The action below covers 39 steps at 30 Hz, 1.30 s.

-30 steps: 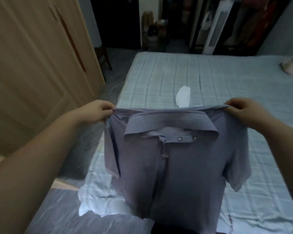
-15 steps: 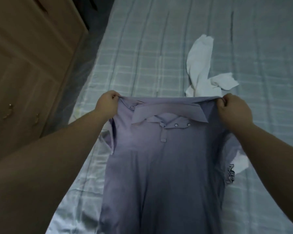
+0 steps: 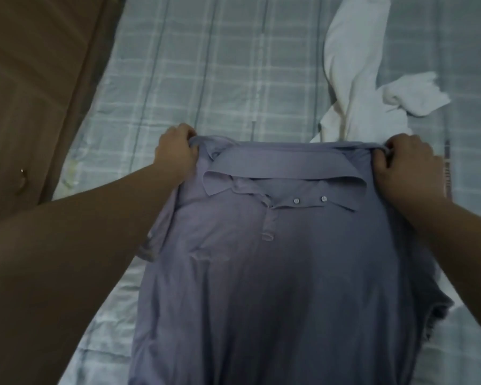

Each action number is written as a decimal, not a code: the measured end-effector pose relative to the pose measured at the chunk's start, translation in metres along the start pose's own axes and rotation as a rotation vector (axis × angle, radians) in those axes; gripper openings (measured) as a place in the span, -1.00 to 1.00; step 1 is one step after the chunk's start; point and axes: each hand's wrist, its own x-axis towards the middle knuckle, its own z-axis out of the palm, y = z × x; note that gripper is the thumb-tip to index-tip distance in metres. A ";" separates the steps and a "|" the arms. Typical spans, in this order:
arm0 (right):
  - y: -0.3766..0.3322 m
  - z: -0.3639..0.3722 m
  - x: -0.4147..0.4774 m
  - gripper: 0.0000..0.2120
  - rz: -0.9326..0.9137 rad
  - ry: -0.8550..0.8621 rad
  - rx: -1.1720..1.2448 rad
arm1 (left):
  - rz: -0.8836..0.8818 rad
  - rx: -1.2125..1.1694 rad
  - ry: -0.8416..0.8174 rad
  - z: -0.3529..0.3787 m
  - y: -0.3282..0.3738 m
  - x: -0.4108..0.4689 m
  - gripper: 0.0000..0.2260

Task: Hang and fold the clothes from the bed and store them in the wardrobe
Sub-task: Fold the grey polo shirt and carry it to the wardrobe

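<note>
A purple-grey polo shirt (image 3: pixel 275 273) with a collar and two white buttons lies front up over the bed (image 3: pixel 206 73), spread between my hands. My left hand (image 3: pixel 175 154) grips its left shoulder with curled fingers. My right hand (image 3: pixel 411 159) grips the right shoulder the same way. The sleeves are tucked at the sides. A white garment (image 3: pixel 353 79) lies crumpled on the bed beyond the shirt's right shoulder, partly under it.
The bed has a pale blue checked sheet. A brown wooden wardrobe (image 3: pixel 28 93) with a small metal knob (image 3: pixel 22 171) stands along the left, close to the bed's edge.
The shirt has come down from hanging in the air to lying over the bed. My view has tilted down and moved closer; both hands still hold the shoulders.
</note>
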 end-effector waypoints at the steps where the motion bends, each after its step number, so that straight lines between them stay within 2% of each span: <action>1: -0.004 -0.004 -0.002 -0.76 0.003 -0.001 -0.018 | 0.030 0.036 0.006 -0.001 0.000 -0.005 -0.72; 5: -0.016 -0.025 -0.024 -0.59 -0.023 0.047 0.037 | 0.181 0.034 0.017 -0.018 0.003 -0.036 -0.55; 9: -0.036 -0.049 -0.073 -0.55 -0.114 0.082 0.204 | 0.395 -0.100 0.004 -0.041 0.010 -0.093 -0.64; 11: -0.046 -0.055 -0.114 -0.56 -0.124 0.083 0.265 | 0.420 -0.137 0.001 -0.041 0.007 -0.134 -0.61; 14: -0.055 -0.057 -0.190 -0.58 -0.076 0.035 0.366 | 0.369 -0.136 -0.047 -0.032 -0.012 -0.203 -0.56; 16: -0.056 -0.055 -0.247 -0.58 -0.014 0.027 0.415 | 0.353 -0.151 -0.075 -0.022 -0.032 -0.253 -0.62; 20: -0.052 -0.043 -0.363 -0.59 0.119 -0.049 0.480 | 0.026 -0.244 -0.138 -0.001 -0.075 -0.352 -0.77; 22: -0.044 -0.039 -0.410 -0.61 0.239 -0.101 0.464 | -0.114 -0.201 -0.192 0.005 -0.094 -0.390 -0.81; 27: -0.027 -0.035 -0.493 -0.54 0.711 -0.259 0.378 | -0.349 -0.074 -0.213 0.017 -0.123 -0.473 -0.49; 30: -0.025 -0.036 -0.517 -0.47 0.852 -0.286 0.285 | -0.459 -0.059 -0.179 0.022 -0.132 -0.495 -0.45; 33: -0.017 -0.035 -0.525 -0.44 0.893 -0.366 0.238 | -0.393 -0.132 -0.257 0.021 -0.138 -0.496 -0.74; 34: -0.013 -0.035 -0.525 -0.44 0.913 -0.397 0.236 | -0.360 -0.183 -0.266 0.018 -0.141 -0.496 -0.78; 36: -0.005 -0.035 -0.526 -0.47 0.955 -0.454 0.252 | -0.328 -0.298 -0.230 0.011 -0.145 -0.498 -0.77; 39: 0.004 -0.037 -0.525 -0.63 0.943 -0.513 0.262 | -0.282 -0.441 -0.145 0.000 -0.152 -0.501 -0.74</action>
